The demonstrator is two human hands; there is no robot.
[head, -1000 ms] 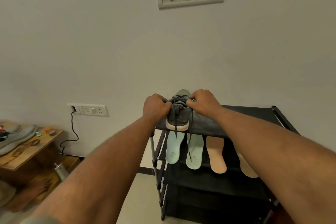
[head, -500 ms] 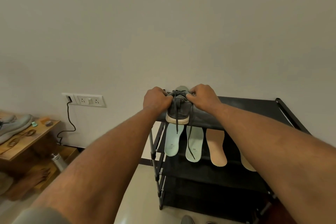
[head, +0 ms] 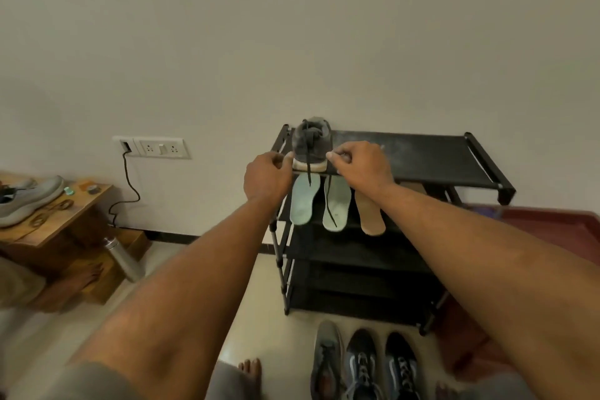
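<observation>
A dark grey shoe (head: 311, 143) stands on the left end of the top shelf of a black shoe rack (head: 422, 156). Its pale sole faces me and two dark laces hang over the shelf edge. My left hand (head: 268, 177) is at the shoe's near left corner, fingers curled, thumb and forefinger against the sole. My right hand (head: 360, 162) is at the near right corner, with its curled forefinger and thumb pinching the shoe's side. Whether a lace is caught in the right fingers is hidden.
Two mint insoles (head: 305, 198) and a tan insole (head: 370, 214) lean on the second shelf. Three shoes (head: 360, 364) lie on the floor before the rack, beside my bare toes (head: 250, 367). At the left, a wooden table (head: 65, 217) bears a grey sneaker (head: 29, 198); a steel bottle (head: 121, 258) leans below. A cable hangs from the wall socket (head: 159, 148).
The view tilted down, bringing the floor and the shoes on it into sight. Both hands slid back from the shoe's lace area to its near end.
</observation>
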